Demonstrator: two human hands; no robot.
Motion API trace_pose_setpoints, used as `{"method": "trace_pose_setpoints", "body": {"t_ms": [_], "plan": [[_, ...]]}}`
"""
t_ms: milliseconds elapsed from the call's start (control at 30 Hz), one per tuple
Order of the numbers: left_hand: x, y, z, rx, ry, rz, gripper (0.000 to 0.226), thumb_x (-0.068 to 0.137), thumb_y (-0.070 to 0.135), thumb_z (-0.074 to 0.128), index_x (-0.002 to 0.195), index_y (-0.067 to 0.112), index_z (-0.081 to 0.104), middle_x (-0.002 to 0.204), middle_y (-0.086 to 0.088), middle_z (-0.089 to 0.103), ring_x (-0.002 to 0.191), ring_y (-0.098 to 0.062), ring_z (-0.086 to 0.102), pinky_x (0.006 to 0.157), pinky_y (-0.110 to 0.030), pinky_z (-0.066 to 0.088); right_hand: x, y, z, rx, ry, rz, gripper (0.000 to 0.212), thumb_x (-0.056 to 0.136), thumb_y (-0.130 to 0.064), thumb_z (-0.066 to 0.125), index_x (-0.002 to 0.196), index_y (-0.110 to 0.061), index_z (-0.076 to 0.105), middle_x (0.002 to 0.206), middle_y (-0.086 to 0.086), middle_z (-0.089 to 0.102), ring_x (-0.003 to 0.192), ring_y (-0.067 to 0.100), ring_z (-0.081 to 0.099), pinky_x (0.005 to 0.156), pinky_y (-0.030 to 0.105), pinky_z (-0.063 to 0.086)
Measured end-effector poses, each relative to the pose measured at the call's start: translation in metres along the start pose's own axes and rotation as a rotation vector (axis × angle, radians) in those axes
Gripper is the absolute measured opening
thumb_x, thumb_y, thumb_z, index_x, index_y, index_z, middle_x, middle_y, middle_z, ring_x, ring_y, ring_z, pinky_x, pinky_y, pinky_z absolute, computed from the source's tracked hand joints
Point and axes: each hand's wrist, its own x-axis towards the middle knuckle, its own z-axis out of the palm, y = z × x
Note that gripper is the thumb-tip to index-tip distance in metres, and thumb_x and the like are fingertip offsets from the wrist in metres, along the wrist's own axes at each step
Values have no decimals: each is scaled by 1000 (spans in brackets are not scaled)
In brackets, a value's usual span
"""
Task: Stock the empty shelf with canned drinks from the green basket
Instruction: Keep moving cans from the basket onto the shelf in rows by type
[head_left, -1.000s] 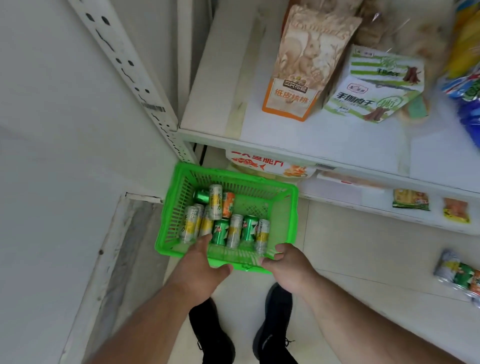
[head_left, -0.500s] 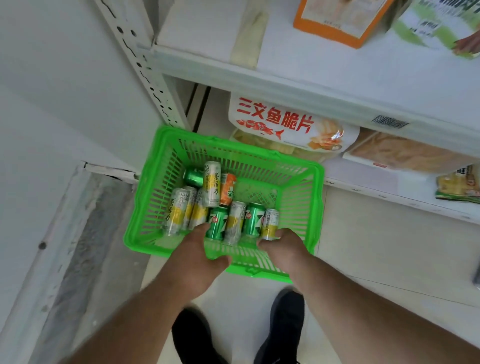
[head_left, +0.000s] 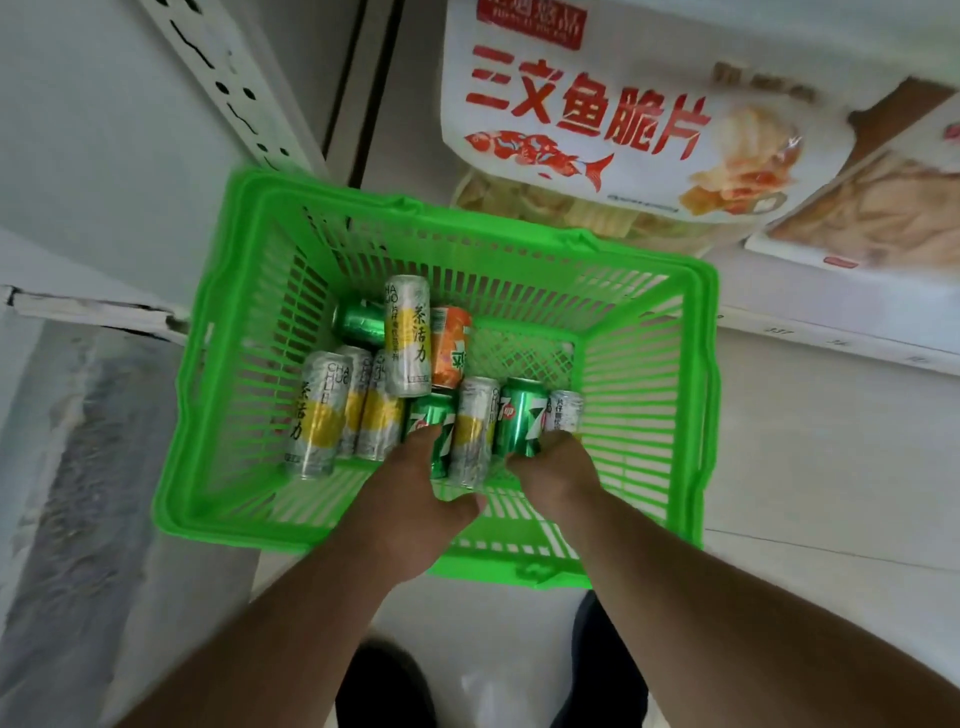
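Here I see both hands in the green slatted plastic basket (head_left: 249, 415): my left hand (head_left: 415, 499) grips one green aluminium 7up can (head_left: 434, 431), my right hand (head_left: 553, 470) another (head_left: 519, 415), both lying lengthwise, tops pointing away; fingertips hidden.

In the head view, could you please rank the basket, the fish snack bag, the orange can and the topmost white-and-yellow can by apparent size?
1. Basket
2. Fish snack bag, nearer the camera, so flattered
3. White-and-yellow can
4. Orange can, partly hidden, so unsure
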Motion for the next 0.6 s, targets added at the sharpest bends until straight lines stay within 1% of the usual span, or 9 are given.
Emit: {"method": "trace_pose_setpoints", "body": {"t_ms": [67,133,200,267,367,433,500,567,600], "plan": [[3,-3,-2,-1,1,-9,99,77,48,80,156,33,21,158,3,34,142,-14,36,111,-39,40,-3,-2,4,6,-13,-5,34,89,-29,76,113,-15,56,93,3,60,90,28,70,66,27,48],[7,-6,-4,-3,-1,-13,99,76,48,80,156,32,22,158,4,34,142,-14,36,112,-38,39,-6,-5,11,3,-52,-10,26,90,-29,75,100,-18,53,86,3,57,87,28,70,71,34,56],[10,-7,-8,7,2,-16,96,77,46,80,154,32,25,155,4,39,140,-14,40,111,-35,39,-4,-9,18,30,-80,-30,30,90,-30,75,83,-20,48,75,1,51,69,22,62,62,29,49],[11,-6,-13,15,15,-15,87,76,45,80,149,32,34,146,7,48,132,-11,47,105,-31,43,-2,-21,22,81,-70,-71,27,90,-33,75,83,-25,50,72,-4,46,58,14,49,51,22,35],[17,-6,-23,2,30,-5,59,79,33,81,126,39,46,109,26,56,96,17,54,76,-5,41,-2,-52,20,216,-77,-88,29,93,-34,74,115,-19,63,93,0,63,70,12,57,57,19,40],[23,-6,-32,-18,30,-26,58,80,29,81,118,46,40,95,31,50,78,25,49,61,0,37,3,-76,22,218,-66,-131,20,93,-35,74,93,-16,65,83,0,66,67,15,59,60,22,45],[30,-12,-39,-15,57,-10,61,80,33,80,127,39,42,109,25,55,86,18,52,65,-3,41,11,-99,30,202,-42,-186,29,88,-42,77,91,-17,62,78,0,64,67,19,63,56,23,43],[35,-14,-45,-7,97,1,77,76,43,80,141,30,40,133,10,56,108,-2,59,85,-19,50,18,-121,43,189,-17,-225,46,82,-49,80,107,-16,58,92,0,65,78,21,66,58,24,44],[39,-17,-47,-6,110,0,82,71,51,78,141,31,40,135,7,57,112,-9,59,91,-26,51,22,-130,50,183,-6,-238,53,79,-52,81,112,-16,58,97,0,67,82,22,67,61,25,48]]}}
